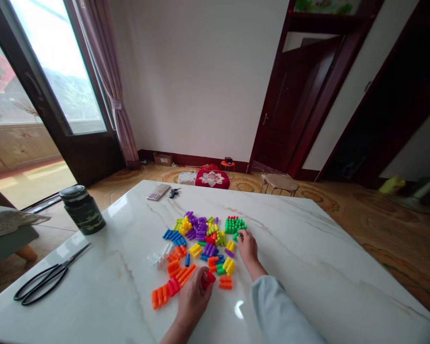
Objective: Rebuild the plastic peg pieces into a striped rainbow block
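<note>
Colourful plastic building pieces lie in a loose pile on the white marble-patterned table [290, 229]. My left hand [195, 294] is closed around a red plastic piece [208, 279] at the near side of the pile. Farther right, my right hand [248, 246] pinches a small green piece [235, 237] just in front of a block of green pieces [232, 225]; a few red tips show along its back. Orange pieces [160, 296] lie left of my left hand, and purple pieces [199, 228] fill the middle of the pile.
Black-handled scissors [52, 277] lie at the table's left, near a dark camouflage-patterned jar [81, 210]. A phone [158, 192] and keys [174, 192] rest at the far edge. Beyond the table stand a red cushioned stool [212, 179] and a round stool [280, 182].
</note>
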The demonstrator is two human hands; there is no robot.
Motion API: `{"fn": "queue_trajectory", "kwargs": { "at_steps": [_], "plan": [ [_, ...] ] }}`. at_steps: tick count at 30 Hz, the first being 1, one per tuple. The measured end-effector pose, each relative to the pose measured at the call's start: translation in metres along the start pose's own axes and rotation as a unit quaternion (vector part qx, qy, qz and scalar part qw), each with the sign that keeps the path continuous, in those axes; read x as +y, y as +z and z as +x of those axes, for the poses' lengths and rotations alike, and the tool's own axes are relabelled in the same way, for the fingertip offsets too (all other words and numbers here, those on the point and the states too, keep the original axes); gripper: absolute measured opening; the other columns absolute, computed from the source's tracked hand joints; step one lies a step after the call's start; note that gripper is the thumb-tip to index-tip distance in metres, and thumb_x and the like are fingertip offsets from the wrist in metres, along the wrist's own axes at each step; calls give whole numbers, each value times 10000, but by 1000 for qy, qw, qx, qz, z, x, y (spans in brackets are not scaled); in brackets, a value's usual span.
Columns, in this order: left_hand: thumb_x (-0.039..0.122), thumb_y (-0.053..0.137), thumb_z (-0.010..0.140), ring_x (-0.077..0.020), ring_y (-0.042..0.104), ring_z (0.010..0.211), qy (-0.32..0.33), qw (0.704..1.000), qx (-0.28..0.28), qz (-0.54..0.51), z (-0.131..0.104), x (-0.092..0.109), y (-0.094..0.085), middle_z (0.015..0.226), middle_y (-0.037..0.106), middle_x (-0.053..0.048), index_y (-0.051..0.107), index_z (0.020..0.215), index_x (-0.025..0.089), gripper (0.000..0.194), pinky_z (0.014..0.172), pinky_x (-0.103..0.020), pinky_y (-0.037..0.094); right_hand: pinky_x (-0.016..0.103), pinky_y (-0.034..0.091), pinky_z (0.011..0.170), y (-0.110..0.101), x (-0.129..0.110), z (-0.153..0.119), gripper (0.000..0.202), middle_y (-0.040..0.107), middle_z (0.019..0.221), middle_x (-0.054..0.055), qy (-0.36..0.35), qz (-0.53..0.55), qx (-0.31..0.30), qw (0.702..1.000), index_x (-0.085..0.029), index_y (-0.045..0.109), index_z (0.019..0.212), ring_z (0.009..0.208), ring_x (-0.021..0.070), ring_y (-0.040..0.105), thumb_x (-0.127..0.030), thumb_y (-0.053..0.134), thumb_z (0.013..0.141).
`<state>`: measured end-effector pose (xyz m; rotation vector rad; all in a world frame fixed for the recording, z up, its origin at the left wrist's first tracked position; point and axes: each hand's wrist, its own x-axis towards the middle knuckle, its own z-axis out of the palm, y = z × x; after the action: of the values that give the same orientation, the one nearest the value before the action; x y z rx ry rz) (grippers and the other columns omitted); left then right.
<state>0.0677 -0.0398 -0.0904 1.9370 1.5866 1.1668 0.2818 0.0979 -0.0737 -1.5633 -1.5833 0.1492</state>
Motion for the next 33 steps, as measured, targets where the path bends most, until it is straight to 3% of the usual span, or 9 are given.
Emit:
{"fn": "queue_trajectory", "kwargs": {
  "at_steps": [7,15,20,25,28,33],
  "plan": [
    [267,574,808,-119,541,508,2,1000,19,-1,-1,3,0,705,612,21,581,1050,243,243,496,-226,463,300,473,721,22,-16,7,182,651,887,57,-28,-11,-10,1000,-212,654,857,798,194,614,-124,529,757],
    [283,583,800,-115,540,492,5,1000,22,-4,1,4,-2,678,607,23,598,1012,234,218,472,-220,449,333,503,760,18,-21,5,212,632,926,78,-50,23,17,998,-185,639,921,777,189,603,-163,464,804],
    [257,567,796,-116,546,534,-4,1000,7,8,1,4,-2,712,611,16,588,1029,222,236,510,-221,448,349,515,754,-7,-24,-36,257,624,963,102,-37,42,23,998,-155,614,1017,768,188,606,-297,444,886],
    [266,542,812,-115,527,546,-15,1000,14,-7,2,4,-3,753,606,-2,601,988,209,194,519,-225,440,416,463,950,-33,-41,-83,406,618,1188,118,-121,11,-61,991,-210,593,1214,1103,259,558,-391,580,850],
    [253,506,841,-123,550,602,-8,999,24,-26,3,5,-6,821,604,-28,622,927,202,153,573,-240,466,441,428,1002,-38,-50,-102,568,538,1341,101,-162,-33,-119,979,-251,532,1316,1216,285,491,-375,660,777],
    [181,428,867,-170,601,804,14,998,46,-32,2,5,-9,873,580,-52,643,863,211,217,726,-289,509,422,445,952,-31,-53,-118,403,594,1195,111,-102,-73,-105,987,-223,618,1162,1109,278,537,-242,631,760]
  ]
}}
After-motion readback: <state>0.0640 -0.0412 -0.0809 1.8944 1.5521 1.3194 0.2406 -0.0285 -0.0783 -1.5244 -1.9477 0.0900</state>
